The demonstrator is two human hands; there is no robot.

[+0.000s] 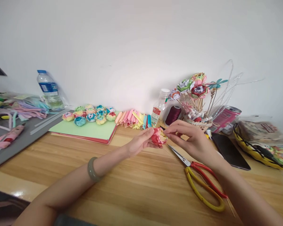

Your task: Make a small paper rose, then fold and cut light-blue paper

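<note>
My left hand (141, 141), with a green bangle on its wrist, is closed around a pink and yellow paper flower (158, 137) above the table. My right hand (191, 138) pinches a small dark pointed thing (162, 128) at the flower's right edge; too little of it shows to name its kind. A thin thread seems to hang below the flower. Under my right hand lies a pair of scissors (185, 161) with one red and one yellow handle loop, blades pointing toward the flower.
Finished paper flowers (91, 117) sit on green paper (85, 130) at the left. Behind my hands are folded paper strips (132, 118), a glue bottle (157, 110), a thread spool (173, 115) and a flower basket (198, 122). A phone (231, 150) lies right; a water bottle (49, 89) stands left.
</note>
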